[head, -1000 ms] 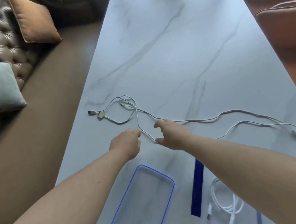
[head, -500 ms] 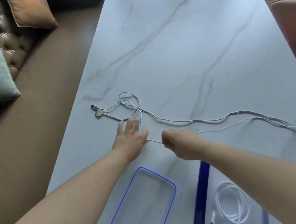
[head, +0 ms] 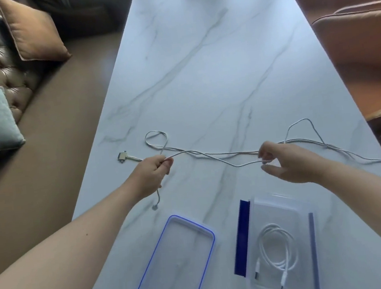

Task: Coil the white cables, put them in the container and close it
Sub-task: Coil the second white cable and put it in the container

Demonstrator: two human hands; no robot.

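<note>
Two hands work above the marble table (head: 200, 61): the left hand (head: 149, 175) is clenched round a grey-white cable (head: 219, 159), its plug end dangling below the fist, and the right hand (head: 284, 161) pinches the same strand, other fingers loose. Slack trails right along the tabletop. Nearby, the clear container (head: 281, 207) holds one coiled white cable (head: 277, 247); its blue-rimmed lid (head: 153, 252) lies beside.

No legible text, label, brand, number or sign in the head view. Container (head: 281, 247), near edge of surface (head: 201, 73): clear walls, blue clips, unmarked. Lid (head: 175, 262) just left of container: blue rim only, no print resolved.
</note>
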